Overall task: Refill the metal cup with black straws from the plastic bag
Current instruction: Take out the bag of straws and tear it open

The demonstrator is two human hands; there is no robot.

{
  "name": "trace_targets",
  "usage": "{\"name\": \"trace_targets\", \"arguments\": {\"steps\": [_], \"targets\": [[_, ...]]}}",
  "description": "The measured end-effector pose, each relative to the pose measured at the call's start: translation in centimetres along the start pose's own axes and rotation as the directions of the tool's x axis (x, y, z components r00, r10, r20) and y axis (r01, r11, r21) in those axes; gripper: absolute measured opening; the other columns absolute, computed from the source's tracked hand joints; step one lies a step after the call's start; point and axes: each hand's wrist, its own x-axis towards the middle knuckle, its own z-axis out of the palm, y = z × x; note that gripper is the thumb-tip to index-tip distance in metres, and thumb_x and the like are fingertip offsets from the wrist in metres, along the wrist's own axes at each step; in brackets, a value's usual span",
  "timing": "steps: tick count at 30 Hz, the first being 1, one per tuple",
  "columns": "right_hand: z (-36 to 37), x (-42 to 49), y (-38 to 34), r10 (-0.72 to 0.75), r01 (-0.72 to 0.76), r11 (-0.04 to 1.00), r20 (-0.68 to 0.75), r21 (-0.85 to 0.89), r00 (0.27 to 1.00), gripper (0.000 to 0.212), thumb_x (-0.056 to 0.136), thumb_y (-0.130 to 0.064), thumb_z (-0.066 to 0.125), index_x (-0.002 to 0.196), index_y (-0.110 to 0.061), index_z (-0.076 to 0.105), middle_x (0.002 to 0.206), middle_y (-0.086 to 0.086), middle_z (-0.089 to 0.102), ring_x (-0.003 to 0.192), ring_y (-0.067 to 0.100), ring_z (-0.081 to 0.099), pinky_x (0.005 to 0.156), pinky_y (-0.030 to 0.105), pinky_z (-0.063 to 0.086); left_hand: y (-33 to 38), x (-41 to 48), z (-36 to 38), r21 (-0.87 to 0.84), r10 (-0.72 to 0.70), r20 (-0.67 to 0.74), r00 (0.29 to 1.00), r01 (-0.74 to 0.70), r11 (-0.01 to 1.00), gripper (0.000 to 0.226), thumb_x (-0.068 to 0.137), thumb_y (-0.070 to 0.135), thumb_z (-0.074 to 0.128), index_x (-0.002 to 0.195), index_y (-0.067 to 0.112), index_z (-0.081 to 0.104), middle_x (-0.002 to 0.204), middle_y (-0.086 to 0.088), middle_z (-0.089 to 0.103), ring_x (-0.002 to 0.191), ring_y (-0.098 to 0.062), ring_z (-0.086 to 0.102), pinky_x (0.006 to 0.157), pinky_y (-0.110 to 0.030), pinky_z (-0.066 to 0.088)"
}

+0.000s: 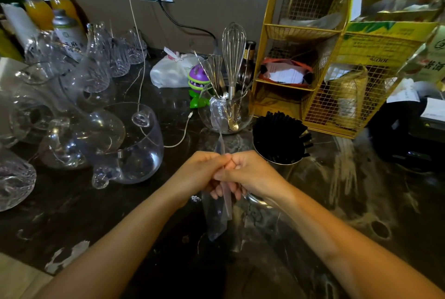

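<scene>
A metal cup (272, 157) stands on the dark counter right of centre, packed with black straws (279, 130) that fan out above its rim. Just left of it, my left hand (204, 171) and my right hand (248, 173) meet, both pinching a clear plastic bag (218, 214). The bag looks flat and see-through; one thin end pokes up above my fingers and the rest hangs below them. I see no straws inside the bag. My right hand sits close to the cup's near rim.
Several glass jugs and glasses (125, 144) crowd the left side. A glass bowl (226, 115) with a whisk and spoons stands behind my hands. A yellow wire rack (313, 70) rises at the right. A white charging cable (178, 139) lies on the counter (361, 202).
</scene>
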Motion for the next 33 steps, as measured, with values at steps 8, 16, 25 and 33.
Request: {"name": "trace_targets", "arguments": {"steps": [8, 16, 25, 33], "targets": [[-0.2, -0.5, 0.1, 0.008, -0.008, 0.996, -0.001, 0.089, 1.000, 0.033, 0.083, -0.023, 0.060, 0.053, -0.016, 0.048, 0.051, 0.008, 0.059, 0.042, 0.013, 0.050, 0.036, 0.015, 0.031, -0.6, 0.1, -0.1, -0.095, 0.008, 0.024, 1.000, -0.006, 0.995, 0.032, 0.093, 0.019, 0.033, 0.085, -0.002, 0.056, 0.069, -0.018, 0.055, 0.056, -0.018, 0.050, 0.048, -0.018, 0.044], [-0.2, -0.4, 0.0, 0.068, -0.052, 0.934, -0.033, 0.352, 0.997, 0.030, 0.084, -0.020, 0.058, 0.055, -0.014, 0.051, 0.047, 0.004, 0.046, 0.040, 0.015, 0.036, 0.039, 0.021, 0.027, -0.5, -0.1, -0.1, -0.301, 0.065, -0.010, 0.998, -0.065, 0.952, 0.022, 0.076, 0.024, 0.050, 0.063, 0.009, 0.056, 0.054, -0.002, 0.056, 0.046, -0.006, 0.050, 0.048, -0.015, 0.045], [-1.0, -1.5, -1.5, 0.083, -0.004, 0.866, -0.136, 0.499, 0.987, 0.040, 0.089, -0.011, 0.048, 0.049, -0.014, 0.042, 0.033, -0.005, 0.039, 0.027, 0.005, 0.031, 0.037, 0.015, 0.023, 0.9, -0.6, 0.0, -0.289, 0.102, -0.144, 0.984, -0.140, 0.947, 0.042, 0.085, 0.001, 0.041, 0.048, 0.014, 0.054, 0.047, 0.000, 0.060, 0.044, -0.005, 0.052, 0.047, -0.013, 0.046], [-3.0, -2.4, -2.9, -0.037, 0.052, 0.998, -0.402, 0.028, 0.915, 0.039, 0.080, 0.002, 0.053, 0.046, -0.008, 0.038, 0.040, 0.004, 0.034, 0.025, 0.001, 0.027, 0.033, 0.010, 0.025, 1.7, -1.2, -2.9, 0.088, 0.175, -0.378, 0.909, -0.153, 0.984, 0.035, 0.076, -0.009, 0.047, 0.046, 0.007, 0.043, 0.030, 0.000, 0.050, 0.029, -0.004, 0.040, 0.039, -0.011, 0.034]]}}
